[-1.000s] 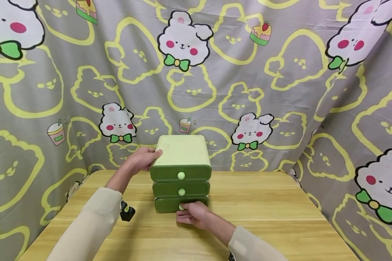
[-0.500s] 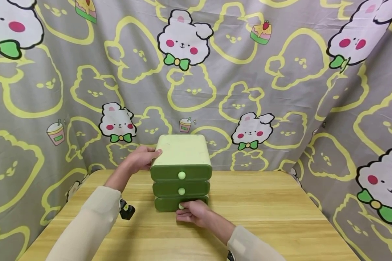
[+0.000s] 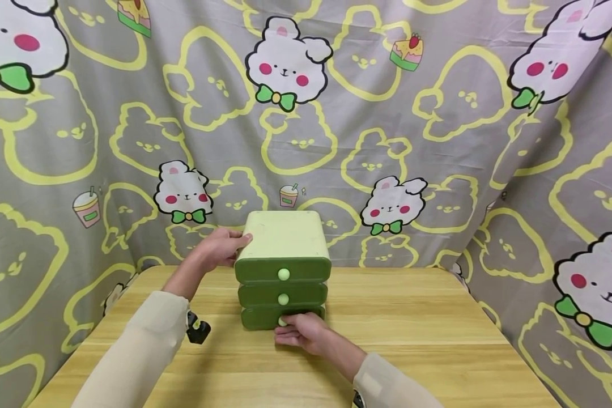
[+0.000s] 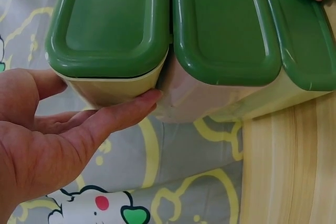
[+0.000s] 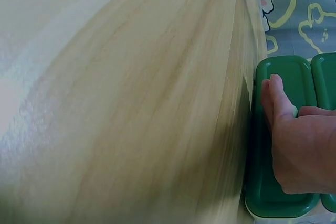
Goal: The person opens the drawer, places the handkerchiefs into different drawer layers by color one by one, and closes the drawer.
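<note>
A small chest of drawers (image 3: 285, 233) stands on the table, with a pale yellow-green top and three stacked dark green drawer fronts. Round pale green knobs mark the top drawer (image 3: 257, 272) and the middle drawer (image 3: 257, 297). My left hand (image 3: 218, 249) steadies the chest at its upper left corner: the thumb lies at the top edge, and the fingers extend along the side in the left wrist view. Low at the front, my right hand (image 3: 303, 333) pinches the knob (image 3: 283, 322) of the bottom drawer (image 3: 257, 318), partly covering that front. All three drawers look closed or nearly so.
The wooden table (image 3: 413, 334) extends to both sides of the chest and in front of it. Behind and at the sides hangs a grey curtain (image 3: 438, 113) printed with bears and rabbits. A black device (image 3: 199, 330) is strapped at the left wrist.
The bottom drawer's front and knob have shifted very slightly back toward the chest, with the right hand still on the knob. The left hand has stayed in place.
</note>
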`<act>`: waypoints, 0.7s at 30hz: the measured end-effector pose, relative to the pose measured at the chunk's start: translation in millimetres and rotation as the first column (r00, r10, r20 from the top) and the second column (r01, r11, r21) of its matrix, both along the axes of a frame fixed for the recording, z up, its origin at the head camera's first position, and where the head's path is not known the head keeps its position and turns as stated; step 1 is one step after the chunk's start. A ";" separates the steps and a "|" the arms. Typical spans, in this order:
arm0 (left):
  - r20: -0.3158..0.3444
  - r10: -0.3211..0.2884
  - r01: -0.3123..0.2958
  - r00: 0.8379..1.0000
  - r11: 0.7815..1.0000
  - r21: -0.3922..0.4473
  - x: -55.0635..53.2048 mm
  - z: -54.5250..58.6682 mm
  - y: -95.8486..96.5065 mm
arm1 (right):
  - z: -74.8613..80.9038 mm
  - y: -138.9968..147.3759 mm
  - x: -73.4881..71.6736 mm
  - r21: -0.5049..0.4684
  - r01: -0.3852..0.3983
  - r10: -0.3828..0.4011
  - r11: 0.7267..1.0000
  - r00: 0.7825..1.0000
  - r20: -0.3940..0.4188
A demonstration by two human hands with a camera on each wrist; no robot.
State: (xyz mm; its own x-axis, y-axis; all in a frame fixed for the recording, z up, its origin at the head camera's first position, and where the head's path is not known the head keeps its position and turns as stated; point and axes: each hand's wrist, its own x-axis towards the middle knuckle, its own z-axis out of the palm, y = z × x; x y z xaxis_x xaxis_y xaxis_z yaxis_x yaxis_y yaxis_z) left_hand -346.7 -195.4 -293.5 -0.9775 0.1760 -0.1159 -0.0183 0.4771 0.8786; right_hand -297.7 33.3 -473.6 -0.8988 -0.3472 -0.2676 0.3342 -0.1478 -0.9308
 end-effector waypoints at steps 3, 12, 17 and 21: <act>-0.002 -0.008 0.008 1.000 1.000 -0.009 0.3 -0.4 -1.0 | 0.1 0.4 -0.3 0.016 -0.010 0.010 1.000 1.000 -0.003; 0.008 -0.023 0.023 1.000 1.000 -0.004 0.1 -1.2 -1.4 | 1.5 2.4 -0.6 0.037 -0.025 0.025 0.999 1.000 -0.001; 0.016 -0.031 0.031 0.999 1.000 0.007 0.5 -3.4 -2.3 | 5.2 8.4 1.1 0.043 -0.040 0.040 0.998 0.999 -0.002; 0.027 -0.077 0.076 0.997 0.996 0.040 3.0 -4.0 -7.5 | 12.9 19.5 2.5 0.082 -0.067 0.067 0.994 0.998 -0.002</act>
State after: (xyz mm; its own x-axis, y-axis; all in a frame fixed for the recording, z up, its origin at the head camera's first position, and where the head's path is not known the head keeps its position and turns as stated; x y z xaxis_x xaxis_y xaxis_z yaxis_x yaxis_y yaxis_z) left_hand -343.7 -202.9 -297.5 -0.9574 0.2554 -0.1348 -0.0078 0.4436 0.8962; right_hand -295.2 52.8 -460.7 -0.8755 -0.3837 -0.2937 0.3368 -0.0488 -0.9403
